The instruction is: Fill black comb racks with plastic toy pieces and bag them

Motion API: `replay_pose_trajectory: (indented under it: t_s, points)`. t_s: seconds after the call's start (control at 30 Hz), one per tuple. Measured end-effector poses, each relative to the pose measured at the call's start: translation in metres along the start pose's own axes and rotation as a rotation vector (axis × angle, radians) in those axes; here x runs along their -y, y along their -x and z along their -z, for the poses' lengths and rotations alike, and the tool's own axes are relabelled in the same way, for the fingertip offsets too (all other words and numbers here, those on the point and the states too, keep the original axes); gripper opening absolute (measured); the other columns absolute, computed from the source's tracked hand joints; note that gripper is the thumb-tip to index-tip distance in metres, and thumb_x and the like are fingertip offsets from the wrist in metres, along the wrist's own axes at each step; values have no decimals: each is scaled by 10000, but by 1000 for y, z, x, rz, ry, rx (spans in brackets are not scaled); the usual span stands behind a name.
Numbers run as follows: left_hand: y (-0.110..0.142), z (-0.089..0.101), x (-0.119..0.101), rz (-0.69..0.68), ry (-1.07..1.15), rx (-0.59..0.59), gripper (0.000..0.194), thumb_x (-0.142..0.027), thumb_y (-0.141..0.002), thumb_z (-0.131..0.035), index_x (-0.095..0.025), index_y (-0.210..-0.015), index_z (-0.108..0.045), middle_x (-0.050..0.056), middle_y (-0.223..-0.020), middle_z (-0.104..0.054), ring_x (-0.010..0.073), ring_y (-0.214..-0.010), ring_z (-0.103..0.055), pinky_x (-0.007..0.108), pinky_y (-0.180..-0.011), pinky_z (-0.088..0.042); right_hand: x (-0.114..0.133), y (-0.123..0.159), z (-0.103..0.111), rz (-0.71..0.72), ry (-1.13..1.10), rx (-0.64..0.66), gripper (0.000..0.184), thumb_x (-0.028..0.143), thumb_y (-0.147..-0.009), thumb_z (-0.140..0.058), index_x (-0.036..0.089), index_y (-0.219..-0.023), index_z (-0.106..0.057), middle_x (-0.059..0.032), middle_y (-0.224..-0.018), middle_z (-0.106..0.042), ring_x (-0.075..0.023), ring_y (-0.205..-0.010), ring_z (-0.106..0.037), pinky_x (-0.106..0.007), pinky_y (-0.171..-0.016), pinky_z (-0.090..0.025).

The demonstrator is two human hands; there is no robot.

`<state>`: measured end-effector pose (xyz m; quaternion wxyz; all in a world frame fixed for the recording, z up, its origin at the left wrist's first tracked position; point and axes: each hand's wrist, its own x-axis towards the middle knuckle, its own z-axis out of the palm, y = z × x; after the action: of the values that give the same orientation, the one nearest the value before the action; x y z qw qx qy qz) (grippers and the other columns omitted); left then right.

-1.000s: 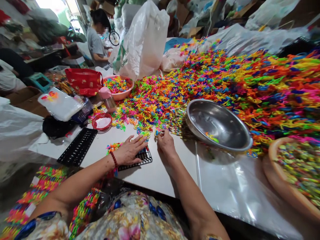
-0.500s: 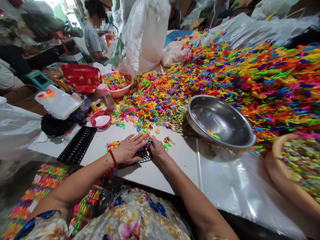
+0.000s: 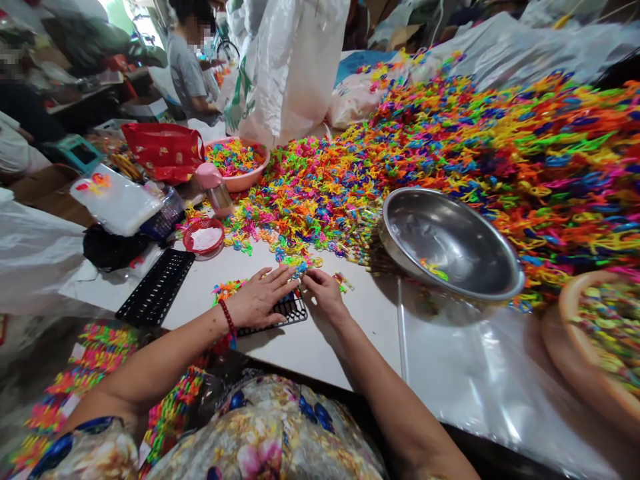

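My left hand (image 3: 260, 297), with a red bead bracelet at the wrist, lies flat with fingers spread on a black perforated tray (image 3: 285, 313) on the white table (image 3: 320, 347). My right hand (image 3: 324, 291) sits just right of that tray, fingers curled in a pinch at its far corner; what it holds is too small to make out. A few loose coloured plastic pieces (image 3: 341, 281) lie beside it. A huge heap of neon plastic pieces (image 3: 450, 153) covers the table behind.
A steel bowl (image 3: 450, 243) lies to the right, an orange basin (image 3: 595, 347) of pieces at far right, clear plastic sheeting (image 3: 475, 380) in front. At left are another black tray (image 3: 156, 288), a small red basket (image 3: 204, 238), a pink basin (image 3: 235, 163), a red bag. A person (image 3: 187, 67) is at work behind.
My right hand drew back from the edge of the heap to the black tray's corner, bringing a few pieces along. My left hand stayed flat on the tray.
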<state>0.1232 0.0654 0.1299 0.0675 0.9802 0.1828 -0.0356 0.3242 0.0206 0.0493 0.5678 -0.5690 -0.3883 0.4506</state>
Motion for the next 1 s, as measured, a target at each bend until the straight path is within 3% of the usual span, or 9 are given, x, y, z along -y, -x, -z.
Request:
replay_pose_trajectory:
  t_s: [0.07,0.17,0.4,0.63,0.77,1.0]
  points:
    - [0,1,0,-4,-1,2,863,-517,-858,-584,-226,-1543,-149,98,-1649,-74,273,-1518,-79,467,-1183,-165,2,2,-1,-121,-199,-71,276,422,-679,-764,186,-763,-648,32,-618,-601,-108,-541,-500,-236,-526,-387]
    - [0,2,-1,-6,-1,1,852,-508,-862,-578,-222,-1542,-152,108,-1645,-96,273,-1518,-81,470,-1181,-172,2,7,-3,-223,-367,-99,361,409,-566,-857,179,-731,-632,45,-578,-582,-87,-498,-470,-221,-492,-365]
    - [0,3,-2,-6,-1,5,861,-502,-866,-575,-235,-1545,-119,109,-1647,-84,275,-1520,-66,474,-1187,-170,0,8,-7,-276,-504,-174,444,383,-529,-880,192,-843,-631,67,-606,-572,-77,-490,-446,-209,-472,-360]
    - [0,3,-1,-4,5,14,887,-493,-859,-591,-235,-1554,-103,112,-1646,-87,280,-1520,-64,477,-1188,-157,-6,9,-9,-59,35,-94,288,446,-728,-723,193,-814,-614,27,-696,-625,-125,-609,-507,-250,-589,-410]
    - [0,3,-1,-9,9,26,893,-493,-858,-592,-231,-1556,-101,107,-1647,-79,275,-1520,-69,473,-1191,-154,-7,4,-2,84,391,25,247,437,-827,-615,193,-837,-646,-8,-740,-672,-163,-668,-539,-272,-639,-418]
    - [1,1,1,-12,23,10,913,-518,-865,-575,-235,-1562,-59,108,-1647,-75,281,-1519,-70,472,-1190,-154,-1,-2,11,303,639,298,217,244,-882,-485,192,-952,-684,-55,-892,-722,-188,-793,-609,-271,-730,-436]
